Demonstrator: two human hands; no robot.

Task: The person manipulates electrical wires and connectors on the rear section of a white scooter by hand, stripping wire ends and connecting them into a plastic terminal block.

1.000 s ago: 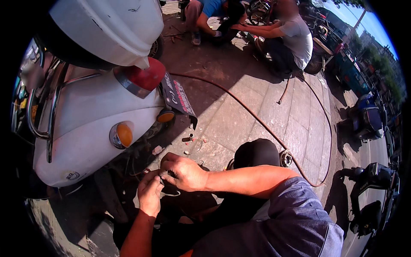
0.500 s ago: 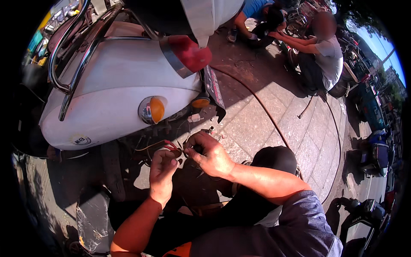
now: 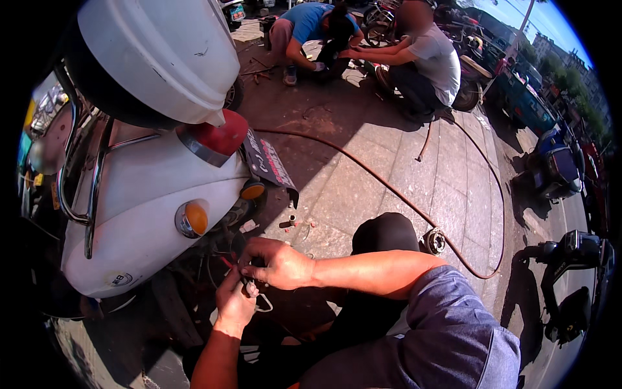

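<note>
Beside the underside of a white scooter's rear body [image 3: 139, 223], my two hands meet with fingertips touching. My left hand [image 3: 234, 301] is closed in a pinch on thin wires. From above, my right hand [image 3: 282, 264] reaches in with bent fingers closed at the same spot, gripping the wires. A red wire [image 3: 225, 262] shows just left of the fingers, and a pale wire loop [image 3: 264, 303] hangs below them. The wire ends themselves are hidden by my fingers. An amber turn signal [image 3: 192, 219] and a red tail light [image 3: 214, 137] are on the scooter body above.
A brown hose [image 3: 369, 170] curves across the paving, with a round metal part [image 3: 435, 240] beside it. Small parts [image 3: 293, 220] lie near the scooter. Two people [image 3: 311, 32] crouch ahead; parked scooters [image 3: 557, 162] stand at the right. A white top box [image 3: 159, 61] overhangs the scooter.
My view has shifted, taking in more of the top box and the crouching people. My hands have come together, the right now overlapping the left fingertips. The pale loop has come into sight.
</note>
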